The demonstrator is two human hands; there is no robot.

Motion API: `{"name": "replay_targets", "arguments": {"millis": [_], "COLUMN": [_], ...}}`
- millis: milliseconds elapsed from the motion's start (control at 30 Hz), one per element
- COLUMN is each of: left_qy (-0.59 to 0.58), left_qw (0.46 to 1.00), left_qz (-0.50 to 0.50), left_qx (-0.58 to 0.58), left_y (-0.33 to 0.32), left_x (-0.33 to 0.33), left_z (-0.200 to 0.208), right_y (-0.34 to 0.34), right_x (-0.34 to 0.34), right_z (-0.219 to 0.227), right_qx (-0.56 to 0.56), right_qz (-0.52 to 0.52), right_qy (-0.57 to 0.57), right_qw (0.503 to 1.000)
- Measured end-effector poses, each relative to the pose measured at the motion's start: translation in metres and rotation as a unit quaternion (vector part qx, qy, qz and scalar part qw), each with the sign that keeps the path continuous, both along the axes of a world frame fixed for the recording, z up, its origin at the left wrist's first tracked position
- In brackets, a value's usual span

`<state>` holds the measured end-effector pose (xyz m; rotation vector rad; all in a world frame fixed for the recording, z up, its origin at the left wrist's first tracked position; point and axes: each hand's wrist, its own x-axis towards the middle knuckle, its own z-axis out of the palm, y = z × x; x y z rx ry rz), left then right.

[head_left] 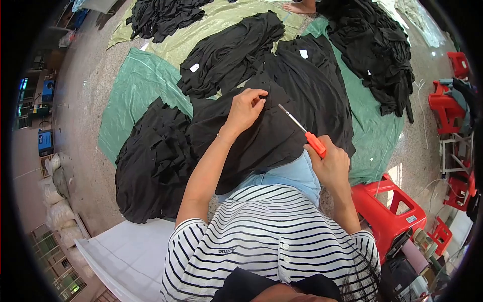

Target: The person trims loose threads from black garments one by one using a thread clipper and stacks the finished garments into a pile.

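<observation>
1. While the black cloth [282, 136] lies spread over the person's lap, the left hand [245, 111] and the right hand [328, 160] are both at it, so the work on this piece looks under way rather than finished.

2. The right hand's grip is closed firmly around the handle of a red-handled tool [316, 145]; its thin metal shaft points up and to the left, over the cloth, toward the left fingertips.

3. The left hand's grip is nearly pinched, thumb and forefinger close together above the cloth; whether a fold or a thread is between them cannot be told.

4. Much more dark fabric lies around: a left heap [151, 166], a far heap [231, 50] and a right heap [377, 55], with a green sheet [136, 95] spread on the floor. Nothing marks which heaps have been dealt with and which have not, so the amount left is unclear.

5. Black on black hides seams and folds, and the exact shape of the tool's tip is too small to make out. Whether the tip touches the cloth is uncertain.

6. At the top edge a bare foot [301, 7] is cut off, and the red stool [397, 211] is partly hidden by clutter.
</observation>
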<state>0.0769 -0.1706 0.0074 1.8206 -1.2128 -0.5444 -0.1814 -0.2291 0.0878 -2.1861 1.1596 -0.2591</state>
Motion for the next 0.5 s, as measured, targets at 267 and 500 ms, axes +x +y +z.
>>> {"name": "replay_targets", "arguments": {"millis": [267,500], "left_qy": [0.005,-0.046], "left_qw": [1.000,0.997], "left_qz": [-0.014,0.029], "left_qx": [0.003,-0.061], "left_y": [-0.007,-0.003], "left_x": [0.004,-0.011], "left_z": [-0.003,-0.006], "right_y": [0.004,0.000], "right_x": [0.008,0.013], "right_z": [0.001,-0.005], "right_qx": [-0.058,-0.054], "right_qz": [0.028,0.026], "right_qy": [0.037,0.038], "right_qw": [0.997,0.997]}}
